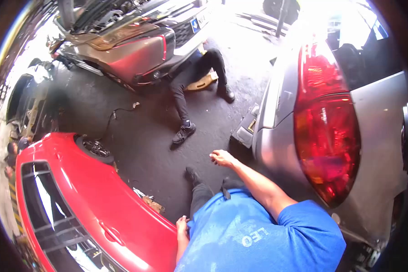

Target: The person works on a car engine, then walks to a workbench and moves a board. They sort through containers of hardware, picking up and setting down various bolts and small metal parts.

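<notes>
My right hand (pixel 221 157) is held out above the dark floor, its fingers curled together; whether anything small is in them is hidden. Beside the blue shirt (pixel 258 231) hangs my left hand (pixel 182 224), fingers loosely bent and slightly apart, with nothing visible in it. A red car (pixel 99 195) is close to the left hand. To the right of my right arm is the rear of a silver car (pixel 276 149) with a large red tail light (pixel 326 145). Neither hand visibly touches a car.
Ahead, a person's legs (pixel 181 95) stick out from under a raised car (pixel 127 54), near a tan board (pixel 203 83). A dark case (pixel 245 129) lies by the silver car. A cable (pixel 109 120) and small debris (pixel 154 204) lie near the red car.
</notes>
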`<state>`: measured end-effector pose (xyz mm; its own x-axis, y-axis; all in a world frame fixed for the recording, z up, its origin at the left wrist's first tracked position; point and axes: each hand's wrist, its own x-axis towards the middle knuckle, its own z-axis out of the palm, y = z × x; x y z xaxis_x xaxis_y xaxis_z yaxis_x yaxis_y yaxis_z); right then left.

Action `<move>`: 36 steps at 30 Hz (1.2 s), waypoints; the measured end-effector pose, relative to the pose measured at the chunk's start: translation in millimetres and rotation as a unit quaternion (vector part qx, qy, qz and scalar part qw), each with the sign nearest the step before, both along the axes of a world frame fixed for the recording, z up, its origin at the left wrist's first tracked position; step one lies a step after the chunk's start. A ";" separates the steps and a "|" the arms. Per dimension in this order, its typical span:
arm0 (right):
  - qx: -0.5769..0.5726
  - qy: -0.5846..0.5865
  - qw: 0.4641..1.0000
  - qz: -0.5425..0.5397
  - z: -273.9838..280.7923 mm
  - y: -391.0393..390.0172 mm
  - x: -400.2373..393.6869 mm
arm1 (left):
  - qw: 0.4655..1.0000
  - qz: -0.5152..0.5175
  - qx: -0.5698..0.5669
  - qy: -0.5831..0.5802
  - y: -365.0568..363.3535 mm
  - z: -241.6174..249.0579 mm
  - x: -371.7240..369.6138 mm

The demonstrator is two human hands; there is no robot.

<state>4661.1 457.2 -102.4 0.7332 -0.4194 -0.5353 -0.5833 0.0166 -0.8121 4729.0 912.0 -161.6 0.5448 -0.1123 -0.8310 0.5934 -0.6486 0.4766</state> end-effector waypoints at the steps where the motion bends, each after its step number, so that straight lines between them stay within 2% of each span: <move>1: -0.036 0.017 0.999 -0.011 -18.3 -7.8 5.0 | 0.998 -0.061 -0.014 -0.002 5.9 -13.8 20.9; 3: -0.036 0.042 0.996 -0.071 -64.0 -20.3 -2.6 | 0.994 -0.094 0.010 -0.057 -3.0 -9.4 57.4; 5: -0.105 0.176 0.974 -0.092 -124.8 -24.4 -31.0 | 0.990 -0.122 -0.013 -0.075 5.7 -31.4 113.2; 7: -0.158 0.352 0.921 -0.060 -125.0 -14.9 -50.8 | 0.990 -0.100 -0.044 -0.085 -9.3 -40.7 169.6; 9: 0.014 0.370 0.921 -0.117 -98.8 -13.1 -47.3 | 0.998 0.030 -0.049 -0.017 -38.4 -23.8 212.0; 11: 0.077 0.252 0.933 -0.246 -86.7 -1.4 -37.9 | 0.998 -0.055 -0.034 0.011 -55.4 -10.8 261.7; 13: 0.096 0.190 0.938 -0.273 -71.1 -0.5 -17.8 | 0.986 -0.162 0.034 0.005 -78.2 -6.5 307.6; 15: -0.019 0.149 0.963 -0.224 -95.4 -3.0 -11.6 | 0.965 -0.255 0.048 -0.033 -105.6 -11.7 358.6; 17: -0.020 0.197 0.959 -0.201 -95.2 -9.2 -4.9 | 0.963 -0.249 0.052 -0.087 -140.4 -10.9 395.1; 19: 0.035 0.237 0.950 -0.199 -89.2 -26.0 -1.6 | 0.978 -0.191 0.007 -0.084 -184.2 -11.8 418.7; 21: 0.138 0.221 0.924 -0.280 -96.7 -46.9 -1.2 | 0.983 -0.170 -0.006 -0.069 -241.6 -2.8 429.7; 23: 0.149 0.221 0.904 -0.333 -98.7 -76.8 5.5 | 0.978 -0.200 -0.004 -0.063 -297.5 2.8 429.6; 27: 0.140 0.179 0.900 -0.371 -116.0 -143.1 14.9 | 0.974 -0.223 -0.034 -0.024 -388.4 10.6 412.2; 29: 0.114 0.171 0.905 -0.372 -126.3 -195.8 22.1 | 0.973 -0.230 -0.007 -0.006 -428.1 3.8 407.1; 31: 0.108 0.136 0.917 -0.360 -105.0 -248.4 35.6 | 0.973 -0.229 0.016 -0.021 -461.3 -3.0 400.5; 33: 0.007 0.155 0.937 -0.313 -105.6 -297.3 44.1 | 0.951 -0.306 0.049 -0.009 -496.8 16.4 398.3; 35: 0.039 0.121 0.903 -0.411 -56.2 -345.1 72.0 | 0.925 -0.376 0.060 -0.013 -530.6 12.8 405.3; 36: 0.002 0.098 0.907 -0.410 -59.0 -365.9 81.0 | 0.930 -0.363 0.051 -0.001 -546.9 12.0 409.2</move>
